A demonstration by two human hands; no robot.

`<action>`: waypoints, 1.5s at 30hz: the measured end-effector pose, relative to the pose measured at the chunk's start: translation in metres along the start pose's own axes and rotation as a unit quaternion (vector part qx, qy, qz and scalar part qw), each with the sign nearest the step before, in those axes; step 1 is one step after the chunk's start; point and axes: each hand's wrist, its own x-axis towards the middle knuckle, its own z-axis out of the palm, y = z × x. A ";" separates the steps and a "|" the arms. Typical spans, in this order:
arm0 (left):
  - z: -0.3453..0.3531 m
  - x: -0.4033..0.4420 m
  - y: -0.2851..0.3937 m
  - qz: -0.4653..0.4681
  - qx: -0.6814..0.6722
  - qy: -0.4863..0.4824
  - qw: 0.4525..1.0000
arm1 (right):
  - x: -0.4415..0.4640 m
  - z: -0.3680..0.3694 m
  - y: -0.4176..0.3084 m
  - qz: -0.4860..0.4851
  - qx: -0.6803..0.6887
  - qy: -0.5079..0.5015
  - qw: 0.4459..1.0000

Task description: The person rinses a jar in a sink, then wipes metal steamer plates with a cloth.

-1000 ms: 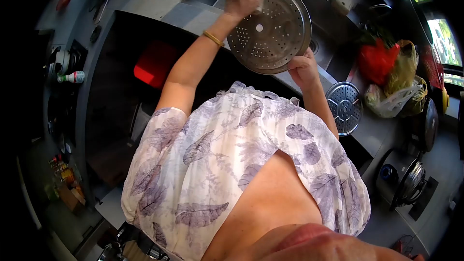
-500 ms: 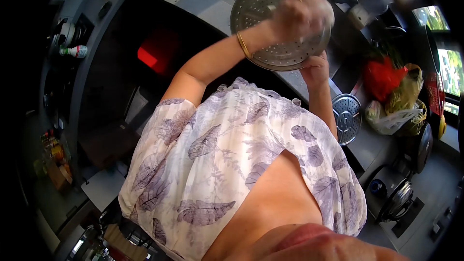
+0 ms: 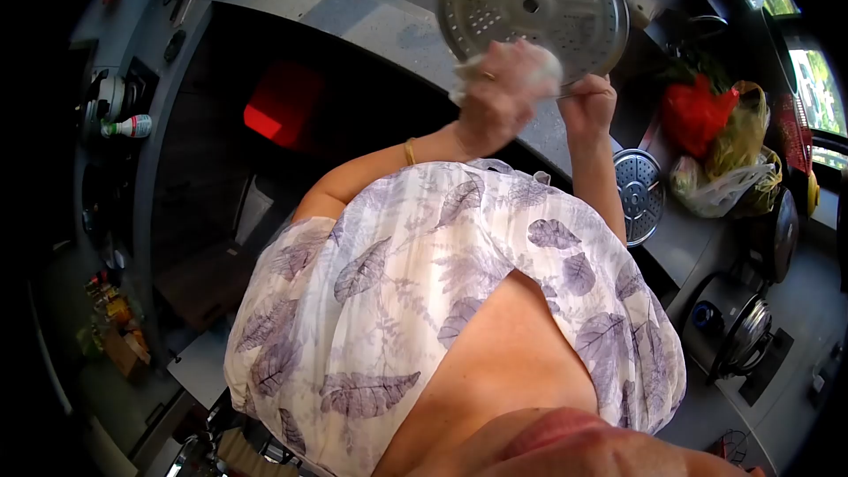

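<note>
A round, perforated metal steamer tray (image 3: 574,22) is held up over the counter at the top of the head view. My right hand (image 3: 589,106) grips its near rim, the fingers closed on the edge. A whitish cloth (image 3: 549,69) is bunched in my left hand (image 3: 497,97), which wears a ring and a bracelet. That hand is blurred by motion and sits at the tray's near left edge; whether the cloth touches the metal I cannot tell.
Beside my right forearm, a smaller perforated metal plate (image 3: 638,194) lies on the counter (image 3: 676,252). Further right are a red bag (image 3: 696,115), clear plastic bags (image 3: 720,185) and a dark appliance (image 3: 729,322). A red container (image 3: 278,106) stands low on the left.
My left hand has come down from across the tray's face to its near left edge, exposing the centre hole. The tray has shifted slightly up and right in view.
</note>
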 end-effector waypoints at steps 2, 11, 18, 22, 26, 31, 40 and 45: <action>0.005 0.009 0.011 0.035 -0.022 -0.035 0.999 | 0.000 -0.005 0.007 0.013 -0.014 -0.017 1.000; 0.008 0.100 -0.019 0.209 -0.005 -0.040 0.977 | -0.024 0.004 0.015 0.101 -0.073 -0.047 0.991; -0.016 0.132 -0.045 0.122 0.110 0.035 0.986 | -0.032 -0.007 -0.006 0.062 -0.087 -0.117 0.987; -0.044 0.128 -0.049 0.022 0.076 0.003 0.997 | -0.034 -0.024 -0.011 0.061 -0.071 -0.120 0.988; -0.036 0.095 -0.073 -0.037 0.104 0.067 0.992 | -0.039 -0.019 -0.019 0.043 -0.076 -0.093 0.992; -0.037 0.065 -0.065 -0.138 0.111 0.041 0.983 | -0.040 -0.022 -0.023 0.045 -0.047 -0.103 0.993; -0.072 0.033 -0.056 -0.217 0.007 -0.117 0.969 | -0.052 -0.049 -0.042 0.033 -0.017 -0.025 0.999; -0.104 0.052 -0.090 -0.365 -0.281 -0.183 0.868 | -0.061 -0.072 -0.060 0.066 -0.036 -0.036 0.997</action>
